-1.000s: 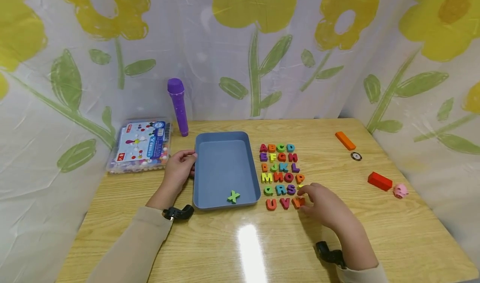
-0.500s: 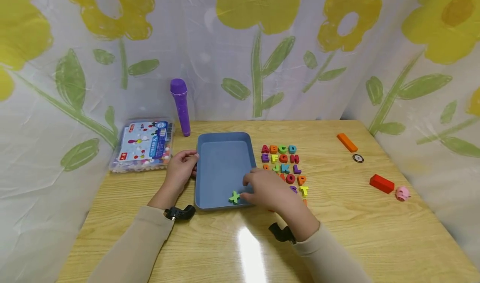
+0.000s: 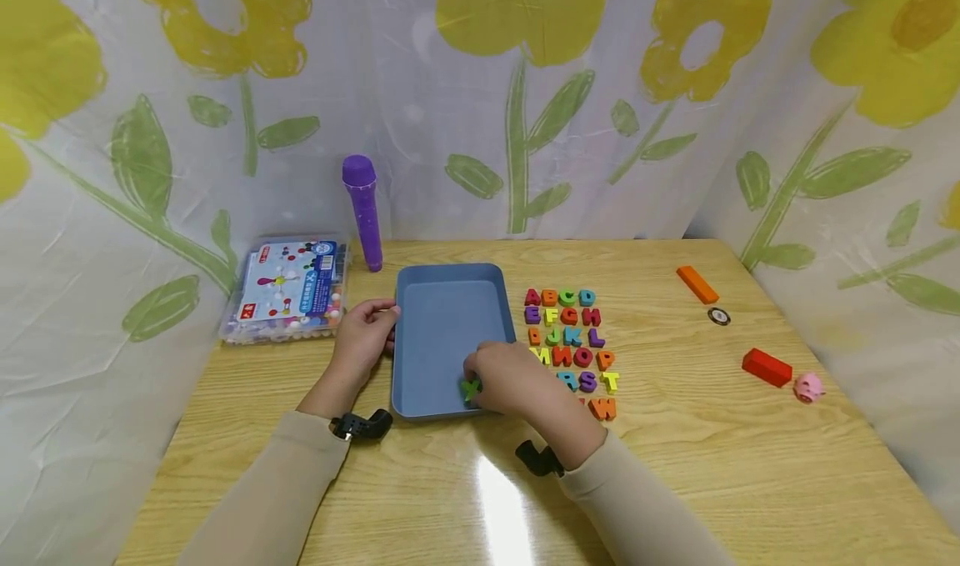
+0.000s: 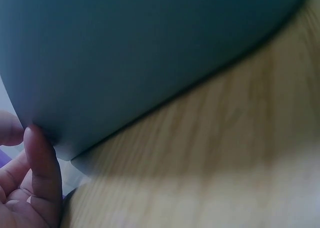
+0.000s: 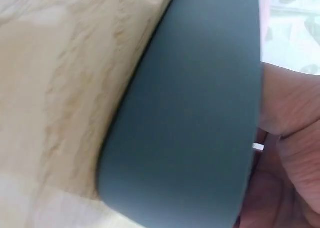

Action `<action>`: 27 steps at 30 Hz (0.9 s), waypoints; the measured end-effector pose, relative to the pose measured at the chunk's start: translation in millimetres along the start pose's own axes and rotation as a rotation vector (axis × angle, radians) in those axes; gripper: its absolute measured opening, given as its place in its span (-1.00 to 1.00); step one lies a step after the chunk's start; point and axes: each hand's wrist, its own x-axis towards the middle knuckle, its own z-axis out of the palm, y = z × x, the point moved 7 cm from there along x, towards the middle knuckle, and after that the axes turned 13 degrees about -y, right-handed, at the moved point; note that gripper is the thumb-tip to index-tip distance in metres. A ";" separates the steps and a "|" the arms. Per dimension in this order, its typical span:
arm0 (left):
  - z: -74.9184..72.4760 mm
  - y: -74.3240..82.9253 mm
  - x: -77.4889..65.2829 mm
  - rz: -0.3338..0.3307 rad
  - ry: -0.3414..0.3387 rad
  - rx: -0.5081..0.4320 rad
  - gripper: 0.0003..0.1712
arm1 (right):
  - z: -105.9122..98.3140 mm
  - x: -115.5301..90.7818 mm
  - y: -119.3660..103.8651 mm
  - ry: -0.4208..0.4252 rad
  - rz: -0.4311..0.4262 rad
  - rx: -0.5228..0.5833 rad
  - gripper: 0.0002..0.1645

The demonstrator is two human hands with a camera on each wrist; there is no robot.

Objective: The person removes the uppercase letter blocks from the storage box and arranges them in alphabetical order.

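My left hand (image 3: 363,333) pinches the left rim of a blue-grey tray (image 3: 450,316); in the left wrist view a finger (image 4: 44,173) lies against its outer wall (image 4: 150,53). Reaching over the tray's right side, my right hand (image 3: 517,383) has its fingertips around a green letter X (image 3: 470,390) on the tray floor near the front. Part of the X is covered by the fingers. The right wrist view shows the tray's outer wall (image 5: 185,118), which hides the fingertips. Rows of coloured letters (image 3: 572,337) lie right of the tray; the hand covers some front ones.
A clear box of coloured beads (image 3: 288,291) and a standing purple microphone (image 3: 363,212) are at the back left. Rightward lie an orange block (image 3: 697,284), a round black-and-white disc (image 3: 718,316), a red block (image 3: 767,368) and a pink pig figure (image 3: 808,388). A flowered curtain surrounds the table.
My right hand has moved left from the letter W beside the tray to the green X inside it, and its fingers have closed around the X. My left hand stays at the tray's rim.
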 end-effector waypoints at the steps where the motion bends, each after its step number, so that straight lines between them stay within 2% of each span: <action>1: 0.2 0.3 0.2 0.002 0.000 -0.001 -0.53 | -0.4 -0.5 0.8 0.005 -0.006 0.007 -0.72; 4: 0.4 0.0 0.3 0.006 0.000 0.004 -0.53 | -4.6 -6.3 7.3 0.033 -0.026 0.058 -0.71; 7: 0.8 0.2 0.6 0.006 -0.004 0.009 -0.53 | -13.8 -22.8 22.5 0.073 -0.024 0.145 -0.69; 11: -0.2 -0.4 0.9 0.001 -0.003 0.019 -0.52 | -26.8 -61.8 55.4 0.143 0.023 0.243 -0.64; 14: -0.7 0.0 0.9 -0.001 -0.002 0.021 -0.51 | -28.5 -96.2 86.9 0.196 0.078 0.289 -0.63; 17: -0.8 0.9 0.9 0.001 -0.009 0.019 -0.50 | -19.9 -127.1 119.7 0.224 0.161 0.303 -0.63; 20: -2.6 1.0 0.2 0.000 -0.005 0.018 -0.51 | -2.5 -148.2 146.3 0.202 0.255 0.318 -0.64; 23: -5.4 0.6 -1.0 -0.010 0.003 0.029 -0.51 | 17.7 -157.2 163.0 0.139 0.309 0.345 -0.66; 27: -11.0 -0.8 -1.3 -0.016 0.016 0.035 -0.52 | 39.6 -155.8 171.7 0.069 0.343 0.402 -0.67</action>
